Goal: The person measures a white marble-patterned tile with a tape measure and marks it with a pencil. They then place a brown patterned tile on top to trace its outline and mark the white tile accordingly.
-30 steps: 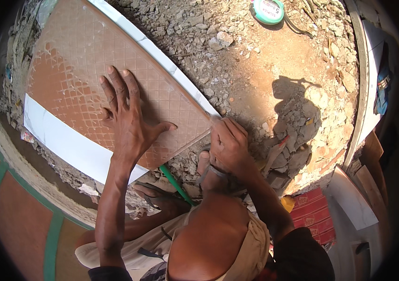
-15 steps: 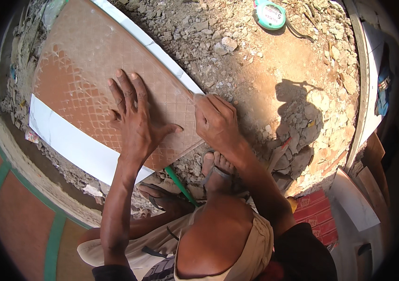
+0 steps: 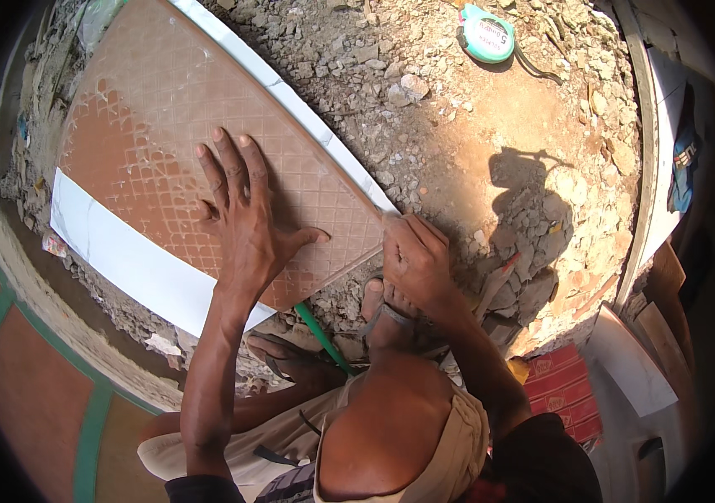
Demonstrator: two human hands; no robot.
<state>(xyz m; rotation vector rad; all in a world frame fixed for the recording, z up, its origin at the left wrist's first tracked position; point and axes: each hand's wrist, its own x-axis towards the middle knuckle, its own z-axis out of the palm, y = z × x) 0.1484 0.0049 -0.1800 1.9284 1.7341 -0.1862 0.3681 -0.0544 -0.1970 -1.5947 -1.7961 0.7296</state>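
My left hand (image 3: 247, 230) lies on a brown tile (image 3: 316, 180) with a raised grid pattern, its fingers spread and pressing down. At the tile's right corner, my right hand (image 3: 416, 260) is closed, with its fingers bent down by the long far edge. Whatever it grips is hidden beneath the fingers. A white, grey-veined tile strip (image 3: 307, 109) shows along that far edge. On the near side, a plain white piece (image 3: 135, 239) sticks out from under the brown tile.
A green tape measure (image 3: 488, 37) lies on rubble at the far right. A green pole (image 3: 322, 337) runs between the tile and my feet. Red boxes (image 3: 560, 387) and a white tile offcut (image 3: 632, 360) are at the lower right. A green-bordered floor (image 3: 39, 360) lies at the left.
My right hand has slid right and nearer along the tile's far edge, and more of the white strip's end shows. My left hand has stayed in place on the tile.
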